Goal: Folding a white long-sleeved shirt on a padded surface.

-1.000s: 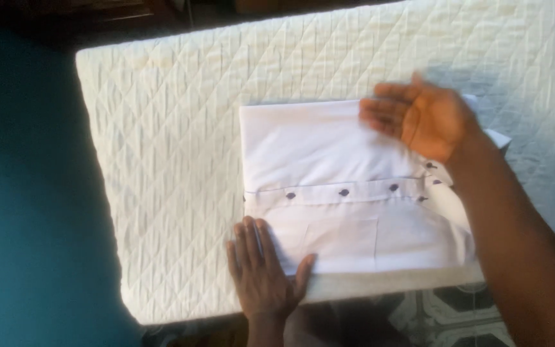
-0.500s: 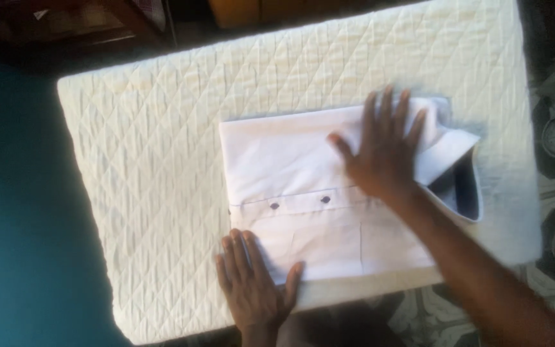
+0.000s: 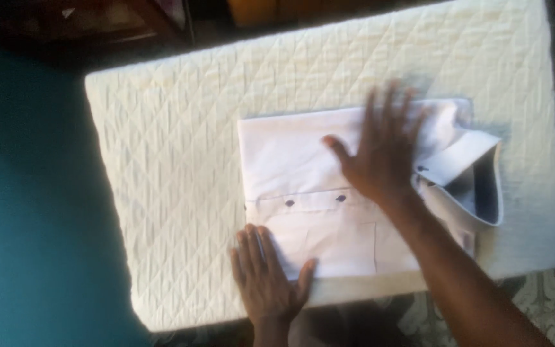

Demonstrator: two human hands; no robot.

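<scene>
Folded white button-front shirt [image 3: 329, 193] lies flat on the white quilted pad [image 3: 181, 141] covering the bench, collar end to the right. Left hand [image 3: 266, 273] flat, fingers together, pressing the shirt's near-left corner — gripping nothing. Right hand [image 3: 380, 151] open, fingers spread and blurred, palm down on the shirt's middle — nothing held.

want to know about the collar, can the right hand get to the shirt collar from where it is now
Probably yes. The right hand lies flat on the folded white shirt, and the collar stands up just beside it, with nothing lying between them. The left hand presses the shirt's near edge, away from that path.
</scene>
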